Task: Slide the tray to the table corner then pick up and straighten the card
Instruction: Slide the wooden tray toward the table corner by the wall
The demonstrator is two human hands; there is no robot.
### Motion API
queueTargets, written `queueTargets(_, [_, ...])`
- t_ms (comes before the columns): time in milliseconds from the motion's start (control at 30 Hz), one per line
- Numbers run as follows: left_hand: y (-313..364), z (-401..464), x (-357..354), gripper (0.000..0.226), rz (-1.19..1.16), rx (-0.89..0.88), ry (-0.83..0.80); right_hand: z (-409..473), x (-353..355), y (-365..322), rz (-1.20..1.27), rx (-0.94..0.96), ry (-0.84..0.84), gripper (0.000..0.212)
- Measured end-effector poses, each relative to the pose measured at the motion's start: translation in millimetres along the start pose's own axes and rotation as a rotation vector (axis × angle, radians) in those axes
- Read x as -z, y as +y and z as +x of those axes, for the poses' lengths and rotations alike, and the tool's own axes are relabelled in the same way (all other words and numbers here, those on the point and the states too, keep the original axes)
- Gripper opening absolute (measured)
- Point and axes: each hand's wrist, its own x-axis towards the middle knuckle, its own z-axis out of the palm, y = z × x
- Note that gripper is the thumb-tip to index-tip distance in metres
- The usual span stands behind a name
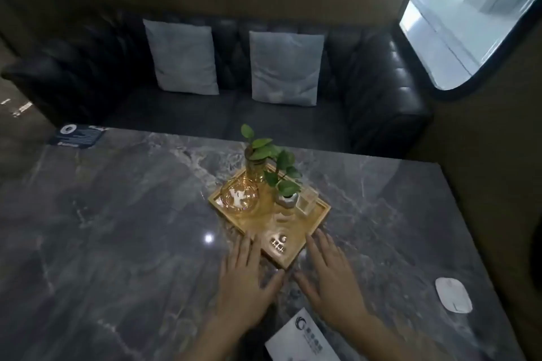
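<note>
Head view: a square golden tray with a low rim sits mid-table on the grey marble table, turned diamond-wise. Left hand and right hand, fingers spread flat, flank its near corner. The white printed card lies askew below them.

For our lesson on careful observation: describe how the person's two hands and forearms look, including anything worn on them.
Both the left hand and the right hand are bare: no gloves, and no rings, watch or bracelet can be seen in the dim light. The forearms are uncovered down to the bottom edge of the picture, with no sleeve showing.
</note>
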Motion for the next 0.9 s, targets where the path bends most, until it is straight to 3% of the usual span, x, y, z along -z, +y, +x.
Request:
queueTargets(367, [-39,59,-19,0.109,-0.051,0.199,-0.024,60,-27,25,-0.096,-0.029,-0.174,0.081])
queueTargets(633, [-42,80,-32,0.117,-0.138,0.224,-0.019,79,-32,37,-0.076,0.016,-0.265,0.076])
queueTargets(900, [-43,83,-39,0.124,-0.183,0.223,0.02,86,-38,46,-0.046,0.051,-0.239,0.074])
